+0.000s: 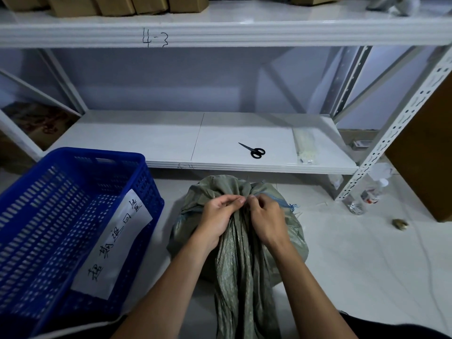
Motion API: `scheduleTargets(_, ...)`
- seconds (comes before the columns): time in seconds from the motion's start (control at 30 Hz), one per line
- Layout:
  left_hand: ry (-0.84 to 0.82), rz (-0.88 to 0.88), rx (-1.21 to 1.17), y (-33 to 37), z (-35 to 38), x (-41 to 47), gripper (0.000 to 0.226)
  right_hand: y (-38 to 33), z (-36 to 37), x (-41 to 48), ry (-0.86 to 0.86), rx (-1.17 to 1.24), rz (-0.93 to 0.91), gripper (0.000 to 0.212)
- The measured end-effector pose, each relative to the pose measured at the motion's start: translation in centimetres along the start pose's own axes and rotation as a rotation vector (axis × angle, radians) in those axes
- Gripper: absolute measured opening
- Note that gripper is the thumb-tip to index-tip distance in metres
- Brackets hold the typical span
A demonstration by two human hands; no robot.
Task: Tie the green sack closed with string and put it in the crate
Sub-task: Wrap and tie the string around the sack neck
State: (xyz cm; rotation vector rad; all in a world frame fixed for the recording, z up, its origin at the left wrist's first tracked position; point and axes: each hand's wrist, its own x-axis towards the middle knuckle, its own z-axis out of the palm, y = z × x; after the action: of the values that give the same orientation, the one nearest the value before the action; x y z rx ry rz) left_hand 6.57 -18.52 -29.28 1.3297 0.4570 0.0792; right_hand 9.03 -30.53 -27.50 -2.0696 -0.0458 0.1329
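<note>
A green woven sack sits on the floor in front of me, its neck gathered into folds that run down toward me. My left hand and my right hand meet at the gathered neck, fingertips pinched together on something thin there; the string itself is too small to make out. A blue plastic crate with a white handwritten label stands on the floor to the left of the sack.
Black scissors lie on the low white shelf behind the sack. A packet of white ties lies at the shelf's right end. Plastic bottles stand by the shelf's perforated post. A brown box stands at the right.
</note>
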Motion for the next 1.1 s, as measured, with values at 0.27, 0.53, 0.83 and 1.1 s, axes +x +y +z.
scheduleTargets(0.27, -0.011, 0.077, 0.132, -0.3, 0.1, 0.5, 0.012, 0.5, 0.6, 1.4, -0.005, 0.16, 0.103, 0.026)
scheduleTargets(0.53, 0.004, 0.185, 0.389, -0.5, -0.3, 1.4, 0.004, 0.2, -1.6, 2.2, 0.147, 0.363, 0.188, 0.027)
scheduleTargets(0.83, 0.047, 0.191, 0.307, -0.5, -0.7, 3.0, 0.014, -0.7, -0.5, -0.8, -0.205, -0.461, 0.152, 0.089)
scheduleTargets(1.1, 0.013, 0.165, 0.421, -0.1, -0.9, 3.0, 0.019, -1.7, 2.0, -2.0, -0.212, -0.79, 0.025, 0.061)
